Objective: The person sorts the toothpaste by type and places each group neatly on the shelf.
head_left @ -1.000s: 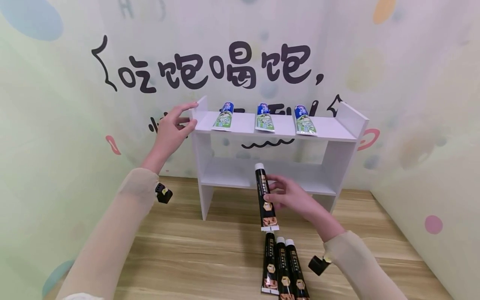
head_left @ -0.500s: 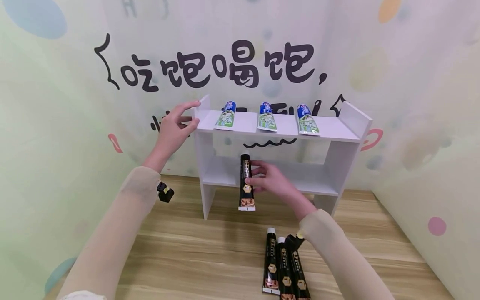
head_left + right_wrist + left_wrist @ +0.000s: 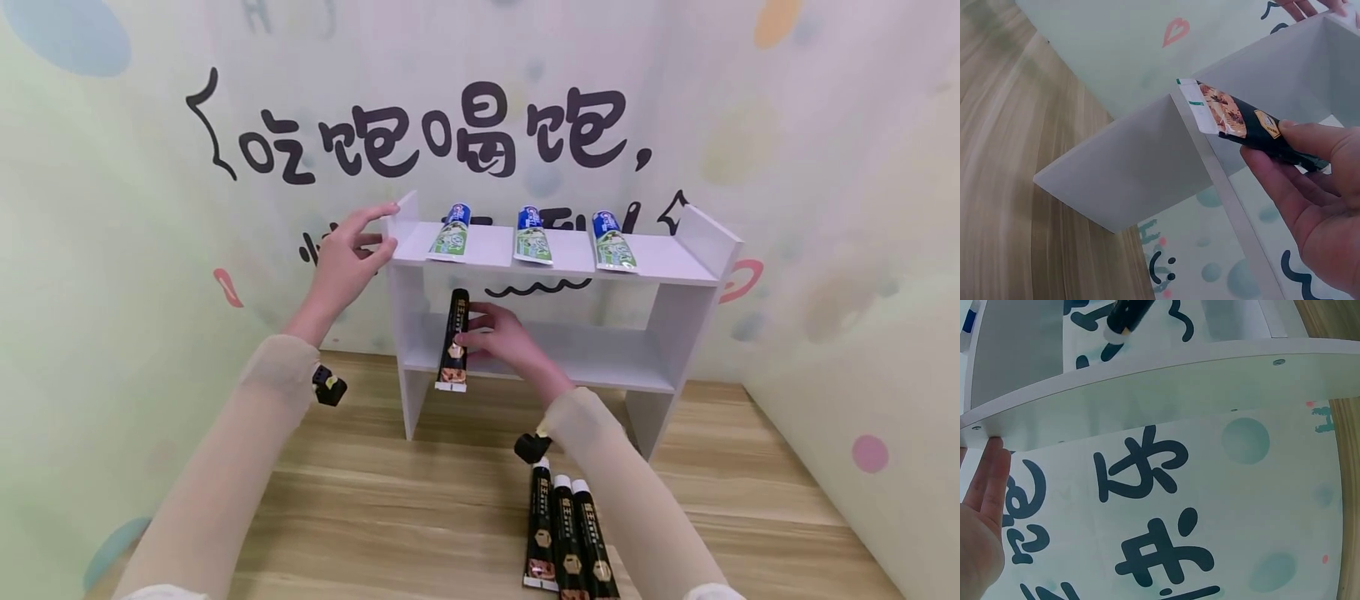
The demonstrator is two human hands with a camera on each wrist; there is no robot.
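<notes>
My right hand [image 3: 501, 335] pinches a black toothpaste tube [image 3: 454, 342] between thumb and fingers. The tube is tilted cap-up in front of the left part of the white shelf's middle board [image 3: 570, 354]; the right wrist view shows its flat crimped end beside the side panel [image 3: 1141, 162]. My left hand [image 3: 347, 260] holds the shelf's upper left side panel [image 3: 403, 218], and in the left wrist view its fingers [image 3: 997, 472] touch the outer face. Three blue-and-green toothpaste tubes [image 3: 451, 233] lie spaced apart on the top board.
Three more black toothpaste tubes [image 3: 542, 525] lie side by side on the wooden table [image 3: 375, 517] in front of the shelf, below my right forearm. A printed wall [image 3: 480, 50] stands behind the shelf, with side walls left and right.
My right hand has carried the black tube left and up, from above the other black tubes to the shelf's left compartment. My left hand stays on the side panel.
</notes>
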